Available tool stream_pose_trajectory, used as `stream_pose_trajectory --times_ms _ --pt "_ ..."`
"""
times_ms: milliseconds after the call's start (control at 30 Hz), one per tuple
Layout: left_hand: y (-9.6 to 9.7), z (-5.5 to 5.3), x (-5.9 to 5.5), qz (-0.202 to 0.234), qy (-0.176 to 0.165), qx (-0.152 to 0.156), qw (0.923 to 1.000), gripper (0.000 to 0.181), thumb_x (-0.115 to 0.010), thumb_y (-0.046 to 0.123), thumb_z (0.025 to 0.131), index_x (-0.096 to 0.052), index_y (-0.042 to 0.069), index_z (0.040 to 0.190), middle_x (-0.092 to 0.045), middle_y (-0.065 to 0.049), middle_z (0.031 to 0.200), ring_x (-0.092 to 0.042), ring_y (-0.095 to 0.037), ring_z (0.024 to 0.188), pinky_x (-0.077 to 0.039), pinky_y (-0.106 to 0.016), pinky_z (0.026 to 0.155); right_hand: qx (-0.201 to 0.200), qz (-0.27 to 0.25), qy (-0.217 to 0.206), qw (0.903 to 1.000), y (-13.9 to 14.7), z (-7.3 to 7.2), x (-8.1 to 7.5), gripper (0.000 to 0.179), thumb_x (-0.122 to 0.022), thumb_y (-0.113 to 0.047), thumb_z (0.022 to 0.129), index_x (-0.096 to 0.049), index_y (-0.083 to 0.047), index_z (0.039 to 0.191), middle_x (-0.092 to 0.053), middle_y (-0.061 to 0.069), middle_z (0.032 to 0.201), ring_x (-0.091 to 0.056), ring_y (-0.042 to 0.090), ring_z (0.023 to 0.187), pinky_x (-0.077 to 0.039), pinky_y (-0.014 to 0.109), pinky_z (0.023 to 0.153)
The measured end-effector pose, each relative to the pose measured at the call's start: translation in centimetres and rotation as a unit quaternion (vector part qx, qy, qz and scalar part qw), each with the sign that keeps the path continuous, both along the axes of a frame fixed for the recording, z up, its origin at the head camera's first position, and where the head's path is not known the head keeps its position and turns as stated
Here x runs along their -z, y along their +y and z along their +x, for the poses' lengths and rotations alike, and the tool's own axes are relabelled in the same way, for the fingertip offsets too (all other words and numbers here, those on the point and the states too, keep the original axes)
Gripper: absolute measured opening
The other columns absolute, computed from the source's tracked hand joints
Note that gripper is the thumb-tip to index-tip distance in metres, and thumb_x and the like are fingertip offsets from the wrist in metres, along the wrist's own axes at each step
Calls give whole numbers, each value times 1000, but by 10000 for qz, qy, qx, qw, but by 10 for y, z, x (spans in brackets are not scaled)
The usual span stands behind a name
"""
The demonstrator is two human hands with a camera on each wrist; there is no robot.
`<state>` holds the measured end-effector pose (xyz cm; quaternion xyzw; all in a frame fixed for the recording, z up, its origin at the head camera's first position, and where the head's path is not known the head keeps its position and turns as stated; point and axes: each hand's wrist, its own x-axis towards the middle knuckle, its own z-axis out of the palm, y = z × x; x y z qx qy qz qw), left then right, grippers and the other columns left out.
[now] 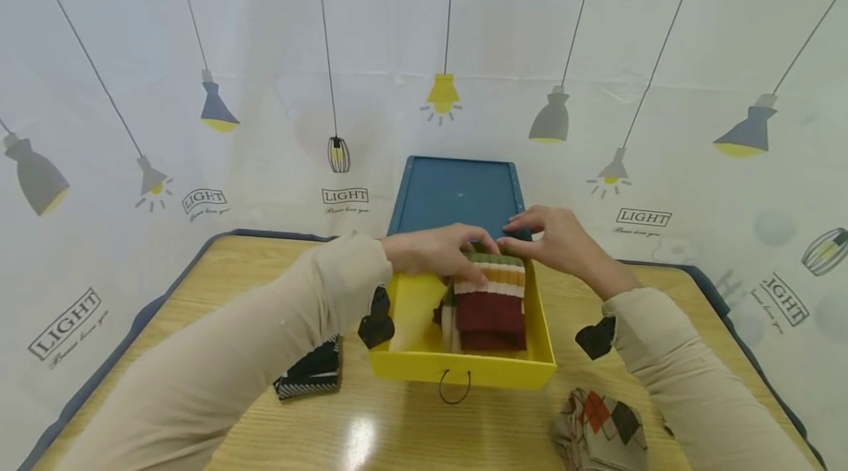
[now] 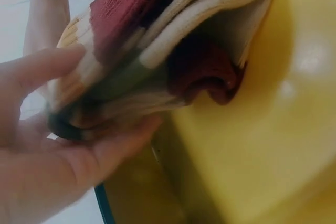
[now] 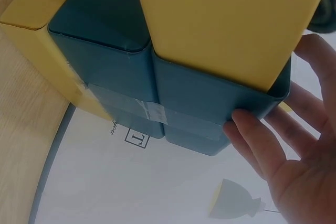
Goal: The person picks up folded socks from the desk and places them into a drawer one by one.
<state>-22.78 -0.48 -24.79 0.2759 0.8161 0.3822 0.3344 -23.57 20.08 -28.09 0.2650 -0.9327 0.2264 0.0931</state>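
Observation:
A folded pair of striped socks (image 1: 492,309), maroon, cream, orange and green, stands in a pulled-out yellow drawer (image 1: 464,372). My left hand (image 1: 440,250) holds the socks at their green-edged end. In the left wrist view the thumb (image 2: 52,66) lies on one side of the socks (image 2: 126,51) and the other fingers on the opposite side. My right hand (image 1: 556,239) is at the drawer's back right corner, by the blue drawer case (image 1: 460,195). Its fingertips touch the case's front edge in the right wrist view, where the case (image 3: 205,93) shows tape along its side.
Folded dark socks (image 1: 310,372) with striped edges lie left of the drawer on the wooden table (image 1: 397,434). Beige argyle socks (image 1: 603,430) lie at the front right. A black loop handle (image 1: 455,386) hangs on the drawer's front. Another yellow drawer (image 3: 37,45) sits farther along the case.

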Motion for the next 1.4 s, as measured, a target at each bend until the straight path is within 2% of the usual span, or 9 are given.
stream_pose_trajectory --times_ms 133,300,433,633,733,900,1100,1267,1400 --pt "1 1 2 -167 346 -34 9993 39 -62 7 83 -51 12 120 -42 -11 127 -46 -20 104 -46 -28 69 4 -68 -49 10000 0 0 0 28 -65 -21 81 -67 0 101 -59 18 106 -56 30 94 -49 40 75" --pt "-1 2 1 -185 537 -84 9984 37 -60 2 83 -56 10 118 -50 -12 122 -50 -21 104 -47 -27 76 58 -125 -135 9998 0 1 0 29 -65 -21 81 -67 -1 101 -59 18 107 -56 30 94 -49 41 76" --pt "-3 3 0 -244 732 9 9970 37 -60 2 83 -57 11 118 -50 -8 124 -46 -19 113 -45 -27 83 102 -126 -186 9997 0 1 -1 30 -65 -22 81 -67 -1 102 -59 18 107 -56 30 94 -49 41 76" --pt "-10 3 -2 67 852 339 9958 38 -58 3 85 -53 6 122 -51 -7 123 -45 -19 114 -43 -26 86 138 -97 -194 9997 1 1 -1 30 -65 -22 81 -66 -1 103 -59 18 107 -56 30 93 -48 41 76" --pt "-19 2 -4 187 950 379 9946 39 -58 5 85 -52 6 123 -51 -7 123 -46 -20 113 -43 -28 87 144 -73 -236 9996 0 0 0 32 -64 -24 81 -66 -1 103 -58 18 108 -56 30 94 -48 41 76" --pt "-41 4 -9 642 1072 124 9921 36 -59 6 85 -54 7 120 -53 -6 121 -49 -20 110 -44 -28 86 173 -69 -242 9995 0 0 1 32 -65 -24 81 -66 -2 103 -58 17 108 -55 30 94 -48 41 77" --pt "-77 13 -9 1280 1445 -182 9810 32 -57 7 86 -54 4 118 -55 -6 117 -52 -17 105 -43 -31 87 174 -92 -259 9995 -1 0 2 31 -64 -25 81 -66 -2 103 -58 17 110 -55 30 96 -48 41 77" --pt "-104 19 -1 1372 1542 -647 9763 29 -59 10 85 -57 8 114 -57 -3 113 -53 -17 103 -44 -34 86 241 -67 -302 9992 0 1 2 32 -64 -27 82 -66 -3 104 -57 17 110 -55 30 96 -47 41 78" --pt "-124 21 14 1506 1462 -860 9739 29 -58 12 86 -57 6 114 -56 -8 114 -52 -21 104 -44 -37 86 261 -18 -292 9992 0 1 1 33 -64 -28 82 -66 -3 104 -57 17 111 -55 30 96 -47 41 77"
